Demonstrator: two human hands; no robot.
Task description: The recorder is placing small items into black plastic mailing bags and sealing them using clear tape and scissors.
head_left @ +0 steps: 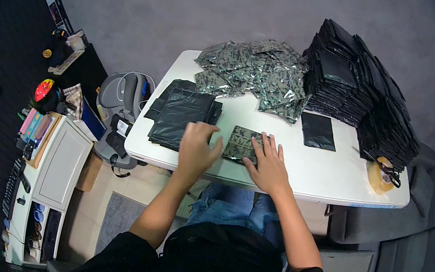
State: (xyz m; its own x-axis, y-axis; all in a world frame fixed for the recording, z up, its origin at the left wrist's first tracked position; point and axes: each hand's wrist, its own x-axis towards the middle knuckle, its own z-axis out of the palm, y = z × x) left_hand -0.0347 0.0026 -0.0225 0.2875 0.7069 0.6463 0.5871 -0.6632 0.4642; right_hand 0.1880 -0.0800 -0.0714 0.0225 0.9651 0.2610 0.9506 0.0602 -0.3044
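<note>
A small camouflage-patterned packet [240, 142] lies flat near the front edge of the white table [329, 182]. My right hand [268, 164] rests on its right side with fingers spread. My left hand [197, 145] lies at the packet's left edge, fingers curled, beside a pile of black plastic bags [182, 111]. Whether the left hand grips anything I cannot tell. Farther back lies a heap of the same camouflage packets [256, 74].
A tall stack of black pouches [362, 85] fills the back right of the table, with one black pouch [318, 131] lying alone. A tape roll [381, 174] sits at the right edge. A grey bag [123, 104] and a white cabinet [52, 172] stand to the left.
</note>
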